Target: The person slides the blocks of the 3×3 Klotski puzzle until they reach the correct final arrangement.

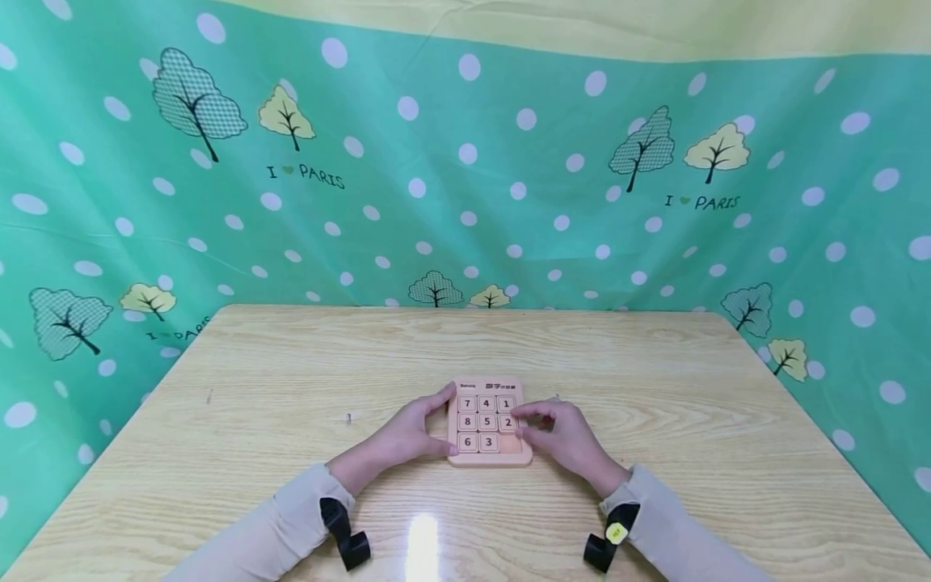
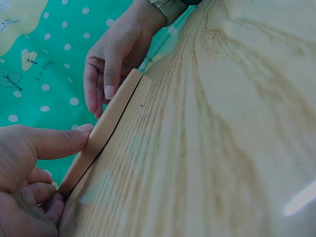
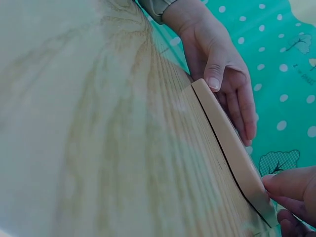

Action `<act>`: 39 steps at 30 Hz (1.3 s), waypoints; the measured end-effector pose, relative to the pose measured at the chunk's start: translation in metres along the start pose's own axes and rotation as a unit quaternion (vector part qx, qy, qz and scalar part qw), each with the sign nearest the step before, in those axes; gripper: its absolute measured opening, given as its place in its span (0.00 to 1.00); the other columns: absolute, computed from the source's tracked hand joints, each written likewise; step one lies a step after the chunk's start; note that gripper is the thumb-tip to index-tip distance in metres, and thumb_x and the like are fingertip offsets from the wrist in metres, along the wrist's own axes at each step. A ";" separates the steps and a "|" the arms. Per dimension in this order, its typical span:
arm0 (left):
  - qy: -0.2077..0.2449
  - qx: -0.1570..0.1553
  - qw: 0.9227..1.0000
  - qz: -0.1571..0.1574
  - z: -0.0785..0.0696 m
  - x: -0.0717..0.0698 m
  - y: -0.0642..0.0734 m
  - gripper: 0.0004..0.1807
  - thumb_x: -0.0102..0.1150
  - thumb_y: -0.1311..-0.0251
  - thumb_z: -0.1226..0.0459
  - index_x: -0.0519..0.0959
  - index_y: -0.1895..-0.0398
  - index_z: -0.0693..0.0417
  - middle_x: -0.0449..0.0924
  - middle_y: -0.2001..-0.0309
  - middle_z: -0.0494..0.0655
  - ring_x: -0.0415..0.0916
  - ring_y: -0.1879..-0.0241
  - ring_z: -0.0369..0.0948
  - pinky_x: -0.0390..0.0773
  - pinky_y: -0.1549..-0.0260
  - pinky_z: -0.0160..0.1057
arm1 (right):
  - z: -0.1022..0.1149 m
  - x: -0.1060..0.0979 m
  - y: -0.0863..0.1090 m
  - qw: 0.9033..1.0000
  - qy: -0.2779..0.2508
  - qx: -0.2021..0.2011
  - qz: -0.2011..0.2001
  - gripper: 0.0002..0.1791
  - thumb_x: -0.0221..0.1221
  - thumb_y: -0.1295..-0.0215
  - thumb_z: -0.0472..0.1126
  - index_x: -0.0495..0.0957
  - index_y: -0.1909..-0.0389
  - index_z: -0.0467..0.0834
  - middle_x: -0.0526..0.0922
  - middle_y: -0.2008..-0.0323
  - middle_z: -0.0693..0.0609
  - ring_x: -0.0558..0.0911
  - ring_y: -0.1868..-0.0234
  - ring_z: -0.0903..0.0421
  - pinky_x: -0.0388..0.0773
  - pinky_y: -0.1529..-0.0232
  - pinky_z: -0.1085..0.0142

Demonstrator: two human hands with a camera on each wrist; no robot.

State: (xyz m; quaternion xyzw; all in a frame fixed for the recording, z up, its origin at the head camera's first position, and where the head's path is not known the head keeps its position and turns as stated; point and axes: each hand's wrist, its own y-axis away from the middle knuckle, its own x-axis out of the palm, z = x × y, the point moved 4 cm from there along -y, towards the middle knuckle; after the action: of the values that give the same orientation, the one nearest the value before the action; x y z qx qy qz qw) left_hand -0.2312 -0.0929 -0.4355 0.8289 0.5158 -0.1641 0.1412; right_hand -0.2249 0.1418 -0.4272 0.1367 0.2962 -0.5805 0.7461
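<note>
A pink number sliding puzzle lies on the table in the head view. Its tiles read 7, 4, 1 in the top row, 8, 5, 2 in the middle, and 6, 3 at the bottom, with a gap at the lower right. My left hand holds the frame's left side, thumb at the near corner and fingers at the far one. At the right side, my right hand has its fingertips at the tile 2. Both wrist views show the puzzle only edge-on, its tiles hidden.
The wooden table reaches back to a green dotted curtain. Black wrist cameras, left and right, sit on the sleeves. A bright reflection lies on the tabletop near the front.
</note>
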 end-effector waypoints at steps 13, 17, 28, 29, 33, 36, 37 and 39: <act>0.000 0.004 1.000 0.004 0.000 -0.002 0.001 0.54 0.73 0.59 0.67 0.52 0.28 0.60 0.51 0.28 0.52 0.44 0.28 0.49 0.44 0.30 0.49 | -0.007 0.000 -0.002 0.993 -0.083 0.025 0.083 0.12 0.67 0.48 0.37 0.84 0.61 0.41 0.85 0.63 0.49 0.77 0.67 0.57 0.75 0.67 0.70; 0.006 0.004 1.000 0.005 0.000 -0.002 0.002 0.53 0.73 0.59 0.67 0.52 0.28 0.60 0.51 0.28 0.52 0.44 0.28 0.49 0.44 0.30 0.49 | -0.006 -0.001 -0.001 0.989 -0.102 0.025 0.106 0.12 0.68 0.49 0.36 0.83 0.62 0.39 0.84 0.66 0.48 0.76 0.70 0.58 0.74 0.69 0.71; 0.009 0.006 1.000 0.007 0.001 -0.001 0.001 0.53 0.73 0.59 0.67 0.52 0.28 0.61 0.50 0.27 0.52 0.44 0.28 0.49 0.43 0.30 0.49 | -0.012 -0.003 -0.010 0.986 -0.120 0.082 0.079 0.13 0.68 0.49 0.39 0.84 0.61 0.40 0.84 0.63 0.49 0.76 0.66 0.56 0.74 0.66 0.70; 0.009 0.005 1.000 0.006 0.001 -0.001 0.001 0.53 0.73 0.59 0.67 0.53 0.28 0.61 0.50 0.27 0.52 0.44 0.28 0.49 0.43 0.30 0.49 | -0.014 -0.004 -0.013 0.987 -0.120 0.085 0.067 0.14 0.68 0.48 0.39 0.83 0.60 0.40 0.84 0.63 0.49 0.76 0.65 0.56 0.74 0.65 0.70; 0.005 0.008 1.000 0.006 0.002 0.000 0.000 0.53 0.73 0.58 0.66 0.53 0.28 0.61 0.50 0.27 0.52 0.44 0.28 0.49 0.44 0.30 0.49 | -0.016 -0.006 -0.023 0.990 -0.114 0.075 0.030 0.15 0.68 0.48 0.39 0.83 0.58 0.39 0.84 0.60 0.47 0.77 0.61 0.56 0.74 0.62 0.70; 0.002 0.010 1.000 0.007 0.001 0.001 0.000 0.53 0.73 0.58 0.66 0.52 0.28 0.60 0.50 0.27 0.52 0.44 0.28 0.49 0.43 0.30 0.49 | -0.014 -0.006 -0.027 0.993 -0.097 0.062 0.020 0.16 0.68 0.49 0.38 0.83 0.57 0.40 0.84 0.58 0.47 0.77 0.61 0.56 0.74 0.61 0.69; 0.001 0.011 1.000 0.007 0.001 0.001 0.000 0.53 0.73 0.58 0.66 0.52 0.28 0.60 0.50 0.27 0.52 0.44 0.28 0.49 0.43 0.30 0.49 | -0.012 -0.006 -0.027 0.994 -0.092 0.059 0.020 0.16 0.68 0.49 0.38 0.83 0.57 0.40 0.84 0.58 0.47 0.76 0.62 0.56 0.74 0.61 0.69; -0.001 0.012 1.000 0.006 0.000 0.001 0.000 0.53 0.73 0.58 0.67 0.52 0.28 0.61 0.50 0.27 0.52 0.44 0.28 0.49 0.44 0.30 0.49 | -0.010 -0.005 -0.029 0.995 -0.080 0.056 0.019 0.17 0.68 0.50 0.38 0.83 0.57 0.41 0.84 0.58 0.48 0.75 0.63 0.56 0.73 0.62 0.68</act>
State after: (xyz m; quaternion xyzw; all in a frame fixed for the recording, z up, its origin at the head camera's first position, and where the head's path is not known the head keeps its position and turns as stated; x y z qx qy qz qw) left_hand -0.2307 -0.0920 -0.4362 0.8333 0.5091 -0.1702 0.1323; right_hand -0.2556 0.1426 -0.4279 0.1366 0.1999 -0.5910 0.7695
